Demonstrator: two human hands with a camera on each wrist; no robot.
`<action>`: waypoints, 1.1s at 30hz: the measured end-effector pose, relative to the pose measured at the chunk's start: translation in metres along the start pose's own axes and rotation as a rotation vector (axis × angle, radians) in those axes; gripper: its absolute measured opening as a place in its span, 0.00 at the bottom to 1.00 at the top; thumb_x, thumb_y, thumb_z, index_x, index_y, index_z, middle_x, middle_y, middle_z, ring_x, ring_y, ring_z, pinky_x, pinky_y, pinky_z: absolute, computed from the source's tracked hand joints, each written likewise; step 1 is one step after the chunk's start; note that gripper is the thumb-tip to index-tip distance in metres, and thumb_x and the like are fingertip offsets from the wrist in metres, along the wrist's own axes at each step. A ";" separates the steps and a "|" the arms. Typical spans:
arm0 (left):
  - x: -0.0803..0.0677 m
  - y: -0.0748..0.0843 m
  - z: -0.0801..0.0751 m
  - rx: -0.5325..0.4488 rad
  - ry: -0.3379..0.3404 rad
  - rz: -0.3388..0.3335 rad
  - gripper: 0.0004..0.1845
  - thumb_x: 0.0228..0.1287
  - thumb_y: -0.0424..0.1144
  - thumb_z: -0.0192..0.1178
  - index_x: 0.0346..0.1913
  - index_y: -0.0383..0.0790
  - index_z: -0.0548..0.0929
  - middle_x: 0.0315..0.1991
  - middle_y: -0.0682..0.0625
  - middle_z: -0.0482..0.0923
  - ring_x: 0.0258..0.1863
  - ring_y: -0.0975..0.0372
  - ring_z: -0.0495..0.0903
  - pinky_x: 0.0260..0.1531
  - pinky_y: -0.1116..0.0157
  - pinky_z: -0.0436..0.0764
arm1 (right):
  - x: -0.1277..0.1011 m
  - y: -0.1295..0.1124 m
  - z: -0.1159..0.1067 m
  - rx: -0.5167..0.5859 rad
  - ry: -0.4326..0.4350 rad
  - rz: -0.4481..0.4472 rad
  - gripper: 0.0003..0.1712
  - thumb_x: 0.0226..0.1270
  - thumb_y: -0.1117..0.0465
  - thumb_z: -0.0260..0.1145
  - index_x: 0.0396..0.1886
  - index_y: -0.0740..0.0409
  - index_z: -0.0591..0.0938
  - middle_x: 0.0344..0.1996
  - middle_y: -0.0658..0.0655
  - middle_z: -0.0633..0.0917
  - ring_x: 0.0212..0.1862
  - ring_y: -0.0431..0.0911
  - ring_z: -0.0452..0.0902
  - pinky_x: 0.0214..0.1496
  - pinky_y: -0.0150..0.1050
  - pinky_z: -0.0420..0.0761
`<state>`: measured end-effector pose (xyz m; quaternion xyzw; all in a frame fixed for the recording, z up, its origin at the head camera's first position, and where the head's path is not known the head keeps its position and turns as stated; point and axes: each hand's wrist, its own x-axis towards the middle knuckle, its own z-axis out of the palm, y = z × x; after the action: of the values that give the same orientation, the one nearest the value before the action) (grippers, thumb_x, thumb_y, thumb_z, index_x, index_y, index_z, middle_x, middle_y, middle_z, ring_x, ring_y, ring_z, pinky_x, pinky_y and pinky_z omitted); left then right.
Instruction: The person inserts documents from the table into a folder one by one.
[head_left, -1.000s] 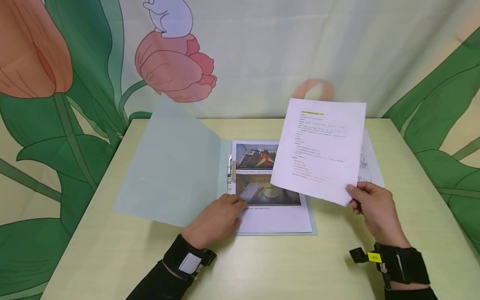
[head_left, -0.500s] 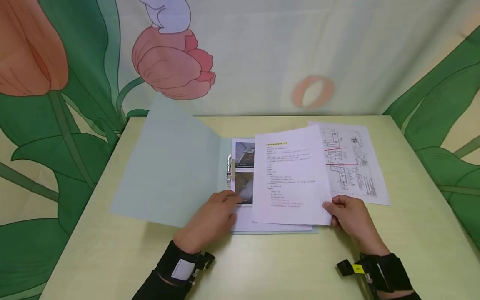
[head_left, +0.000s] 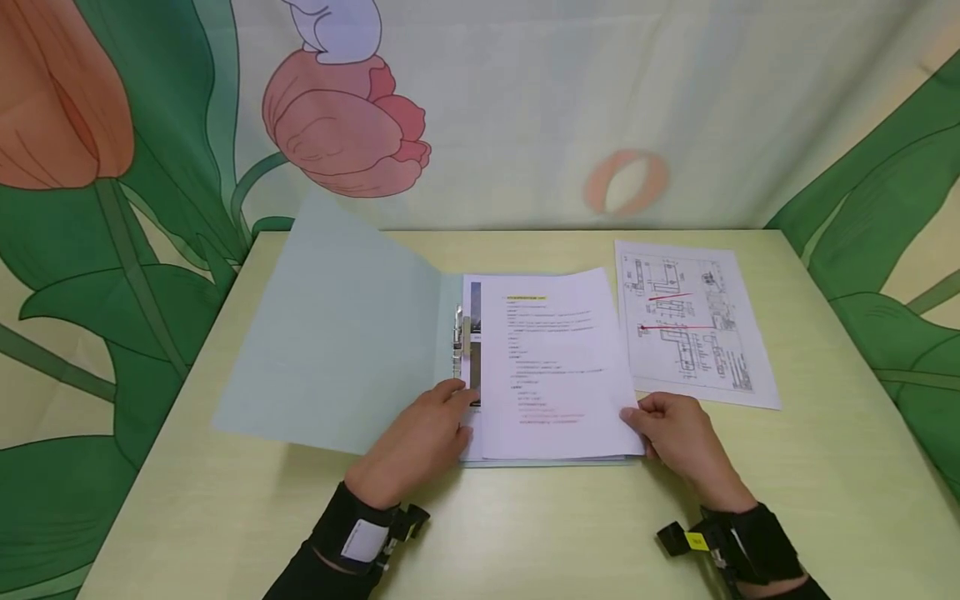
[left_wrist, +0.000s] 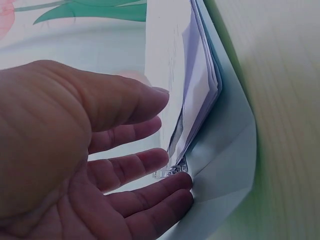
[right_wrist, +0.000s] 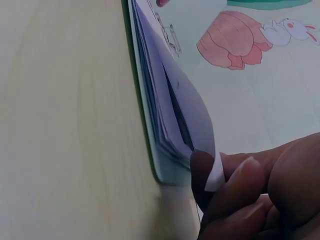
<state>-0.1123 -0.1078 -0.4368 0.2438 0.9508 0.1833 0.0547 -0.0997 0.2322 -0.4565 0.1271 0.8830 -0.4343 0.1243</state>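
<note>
A pale blue ring binder (head_left: pixel 337 333) lies with its cover raised to the left; its metal ring clip (head_left: pixel 457 342) shows at the spine. My right hand (head_left: pixel 682 433) pinches the lower right corner of a printed sheet (head_left: pixel 558 358) with a yellow-marked heading. That sheet covers most of the paper stack (right_wrist: pixel 159 95) in the binder, its held edge curving up off the stack in the right wrist view. My left hand (head_left: pixel 416 437) is at the spine by the stack's lower left edge, fingers (left_wrist: pixel 140 162) extended and thumb apart, gripping nothing.
A white sheet with line drawings and red strokes (head_left: pixel 697 325) lies on the light wooden table (head_left: pixel 825 467), right of the binder. Behind the table's far edge hangs a curtain (head_left: pixel 510 108) printed with flowers and leaves.
My right hand has brought the printed sheet left and down from above the binder's right side onto the stack, uncovering the drawing sheet. My left hand has barely moved.
</note>
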 end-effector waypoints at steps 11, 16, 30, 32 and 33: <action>-0.001 0.002 -0.001 0.017 0.004 0.005 0.21 0.71 0.33 0.68 0.64 0.32 0.82 0.65 0.37 0.80 0.62 0.49 0.82 0.64 0.54 0.82 | 0.001 -0.010 0.015 0.002 -0.007 -0.018 0.13 0.75 0.57 0.69 0.38 0.65 0.85 0.15 0.51 0.76 0.19 0.45 0.72 0.21 0.36 0.68; -0.001 0.003 -0.002 0.031 0.018 -0.004 0.20 0.72 0.33 0.66 0.64 0.32 0.83 0.64 0.37 0.80 0.60 0.50 0.83 0.62 0.54 0.83 | 0.000 -0.013 0.017 -0.003 -0.014 -0.017 0.14 0.76 0.57 0.68 0.39 0.65 0.86 0.15 0.51 0.75 0.20 0.45 0.72 0.21 0.36 0.68; 0.001 0.000 -0.004 0.039 0.192 -0.066 0.20 0.67 0.21 0.59 0.61 0.29 0.83 0.56 0.38 0.85 0.56 0.50 0.85 0.54 0.55 0.87 | 0.002 -0.017 0.020 -0.039 0.009 -0.025 0.14 0.75 0.57 0.69 0.36 0.65 0.86 0.17 0.52 0.75 0.22 0.46 0.71 0.22 0.36 0.66; 0.001 0.001 -0.003 0.036 0.181 -0.069 0.20 0.67 0.21 0.58 0.61 0.29 0.83 0.56 0.38 0.85 0.56 0.50 0.85 0.55 0.55 0.87 | 0.002 -0.017 0.020 -0.049 0.014 -0.030 0.14 0.74 0.57 0.69 0.36 0.65 0.86 0.19 0.53 0.76 0.24 0.47 0.71 0.23 0.36 0.66; 0.002 0.001 -0.002 0.036 0.176 -0.071 0.19 0.68 0.21 0.58 0.61 0.29 0.83 0.57 0.38 0.85 0.57 0.50 0.85 0.56 0.55 0.86 | 0.002 -0.017 0.020 -0.056 0.016 -0.032 0.14 0.74 0.56 0.69 0.35 0.65 0.86 0.20 0.53 0.77 0.25 0.47 0.71 0.23 0.36 0.66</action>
<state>-0.1134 -0.1065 -0.4347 0.1939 0.9631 0.1848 -0.0269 -0.1051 0.2062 -0.4570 0.1129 0.8977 -0.4105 0.1137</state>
